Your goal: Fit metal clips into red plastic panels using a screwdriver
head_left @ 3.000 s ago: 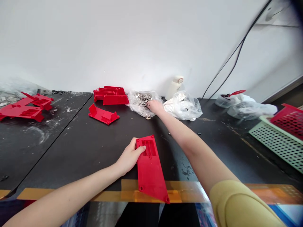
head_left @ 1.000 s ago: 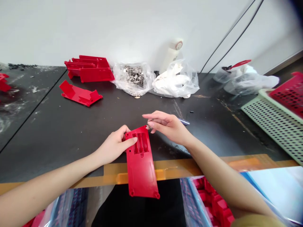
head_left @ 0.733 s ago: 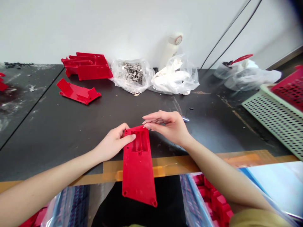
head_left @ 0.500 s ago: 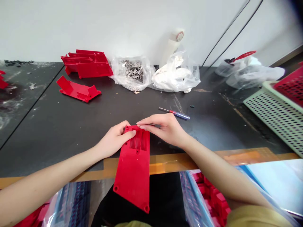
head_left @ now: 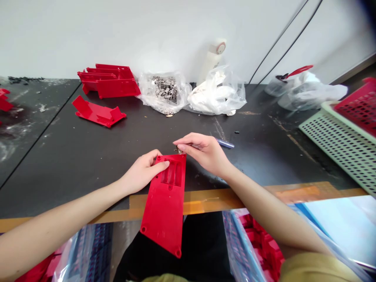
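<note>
My left hand grips the upper left edge of a red plastic panel, its thumb over a slotted recess near the top. The panel's lower end hangs over the table edge above my lap. Just above its upper right corner, my right hand pinches a small metal piece between thumb and fingers. The piece's exact shape is too small to make out. Behind my right hand lies a screwdriver, only its blue handle showing.
At the back stand stacked red panels, a bag of small metal pieces and a bag with white contents. A single red part lies in front. Right is a pale green basket; below, a crate of red parts.
My right hand has lifted from the recess to just beyond the panel's top edge, bringing the metal piece into view and covering the screwdriver's shaft. My left hand keeps its hold.
</note>
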Motion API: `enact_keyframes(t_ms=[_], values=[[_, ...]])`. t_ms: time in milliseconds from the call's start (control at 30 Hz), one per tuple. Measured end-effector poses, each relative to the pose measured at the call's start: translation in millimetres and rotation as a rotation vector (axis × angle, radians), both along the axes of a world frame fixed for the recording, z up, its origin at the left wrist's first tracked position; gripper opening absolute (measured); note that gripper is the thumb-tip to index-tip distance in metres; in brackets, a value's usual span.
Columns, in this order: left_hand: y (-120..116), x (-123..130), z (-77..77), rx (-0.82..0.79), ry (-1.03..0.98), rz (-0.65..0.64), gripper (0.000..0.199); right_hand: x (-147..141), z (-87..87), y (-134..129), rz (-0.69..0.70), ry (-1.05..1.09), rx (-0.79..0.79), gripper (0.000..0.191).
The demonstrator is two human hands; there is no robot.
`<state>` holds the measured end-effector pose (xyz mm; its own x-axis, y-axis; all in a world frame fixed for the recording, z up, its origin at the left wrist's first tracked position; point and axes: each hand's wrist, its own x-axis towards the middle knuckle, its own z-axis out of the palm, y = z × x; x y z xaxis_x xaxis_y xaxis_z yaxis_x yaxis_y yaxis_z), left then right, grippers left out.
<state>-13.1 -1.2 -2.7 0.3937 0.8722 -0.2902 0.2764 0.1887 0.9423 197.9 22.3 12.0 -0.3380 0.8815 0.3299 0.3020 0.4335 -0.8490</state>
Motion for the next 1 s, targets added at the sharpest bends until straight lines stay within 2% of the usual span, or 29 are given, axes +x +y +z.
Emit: enact_keyframes(t_ms=[233,500,633,833,1000], values=[[0.6,0.0,-1.3,-0.007,-0.012,-0.001,0.031,3.1,2.8,2.4,0.047,0.207,-0.140,0.017],[0.0,-0.1,-0.1,-0.007,-0.009,0.006,0.031,7.9,7.2,2.8,0.050,0.155,-0.325,0.023],[1.2,-0.9,-0.2,-0.006,-0.010,0.004,0.031,6.7,7.4,0.3,0.091,0.107,-0.244,0.018],[2.3,-0.9,-2.0,-0.008,-0.035,0.009,0.030,6.8,5.0,-0.6,0.192,-0.084,-0.043,0.018],[2.2,-1.6,-3.9,-0.009,-0.045,0.008,0.031,7.2,5.4,-1.8,0.201,-0.114,0.004,0.019]])
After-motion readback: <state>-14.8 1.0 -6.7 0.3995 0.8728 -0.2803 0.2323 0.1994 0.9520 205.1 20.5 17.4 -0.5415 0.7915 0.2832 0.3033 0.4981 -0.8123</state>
